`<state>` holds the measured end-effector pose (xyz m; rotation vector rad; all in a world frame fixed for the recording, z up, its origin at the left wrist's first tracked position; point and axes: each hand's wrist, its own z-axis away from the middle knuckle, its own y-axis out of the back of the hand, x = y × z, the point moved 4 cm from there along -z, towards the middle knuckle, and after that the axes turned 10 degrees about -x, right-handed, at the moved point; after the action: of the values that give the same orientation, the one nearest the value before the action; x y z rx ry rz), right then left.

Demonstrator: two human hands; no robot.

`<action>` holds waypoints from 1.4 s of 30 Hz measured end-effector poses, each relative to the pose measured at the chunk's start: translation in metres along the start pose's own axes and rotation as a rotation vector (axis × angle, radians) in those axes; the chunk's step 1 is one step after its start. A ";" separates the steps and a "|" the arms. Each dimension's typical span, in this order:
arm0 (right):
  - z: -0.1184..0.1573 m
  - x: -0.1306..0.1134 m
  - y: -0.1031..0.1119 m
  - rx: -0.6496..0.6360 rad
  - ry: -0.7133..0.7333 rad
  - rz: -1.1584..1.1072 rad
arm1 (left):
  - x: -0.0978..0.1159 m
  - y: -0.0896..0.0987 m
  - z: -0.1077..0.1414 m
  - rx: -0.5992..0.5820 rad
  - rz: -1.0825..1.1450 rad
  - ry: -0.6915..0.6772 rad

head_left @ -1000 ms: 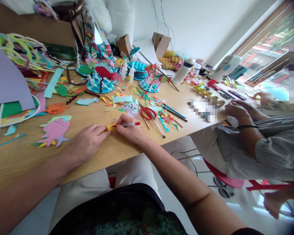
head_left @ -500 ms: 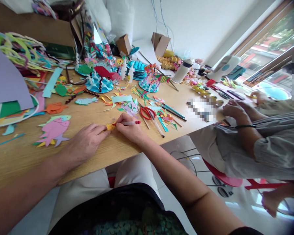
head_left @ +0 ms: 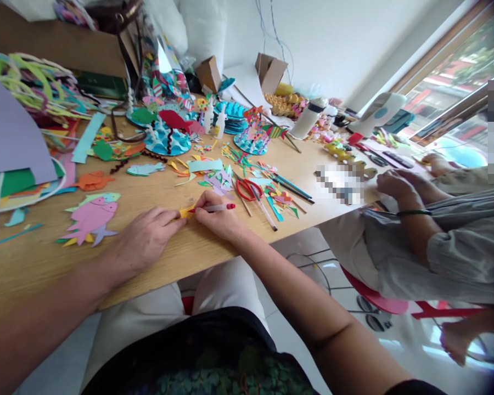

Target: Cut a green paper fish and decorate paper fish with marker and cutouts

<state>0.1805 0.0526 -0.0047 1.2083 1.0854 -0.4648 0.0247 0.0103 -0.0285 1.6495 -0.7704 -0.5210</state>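
A small yellow paper piece lies on the wooden table, partly covered by fingers. The fingers of my left hand press on its left end. My right hand grips a red-capped pen, its red tip touching the yellow piece. Beyond my right hand lie red-handled scissors and a clear pen with a black tip. Left of my left hand is a pile of paper fish, with a pink one on top.
Paper scraps spread past my hands, with blue cardboard crafts and white glue bottles behind. Purple paper lies at the left. At the right, a seated person's hands are over the table edge.
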 end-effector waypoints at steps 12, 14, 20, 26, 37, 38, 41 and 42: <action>0.001 0.001 0.001 -0.009 0.025 -0.026 | 0.000 -0.001 0.000 -0.001 -0.043 -0.024; 0.001 0.005 0.001 0.005 0.046 -0.051 | 0.001 -0.001 0.000 0.005 -0.058 -0.026; 0.000 0.009 0.001 0.013 0.073 -0.055 | 0.001 -0.001 0.000 -0.004 -0.086 -0.027; 0.002 0.001 0.002 0.004 0.032 -0.019 | 0.001 -0.001 0.000 -0.001 -0.083 -0.037; 0.002 0.002 0.003 0.020 0.022 0.034 | -0.002 -0.003 0.001 0.009 -0.039 -0.024; 0.001 0.003 0.002 0.021 0.023 0.034 | -0.001 -0.003 0.001 0.009 -0.051 -0.030; 0.001 0.007 0.002 0.017 0.033 0.019 | -0.001 -0.002 0.001 0.011 -0.067 -0.044; 0.001 0.008 0.002 0.019 0.042 0.007 | -0.001 -0.002 0.000 0.013 -0.068 -0.043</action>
<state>0.1861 0.0548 -0.0104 1.2431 1.1141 -0.4472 0.0243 0.0106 -0.0301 1.6857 -0.7529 -0.6018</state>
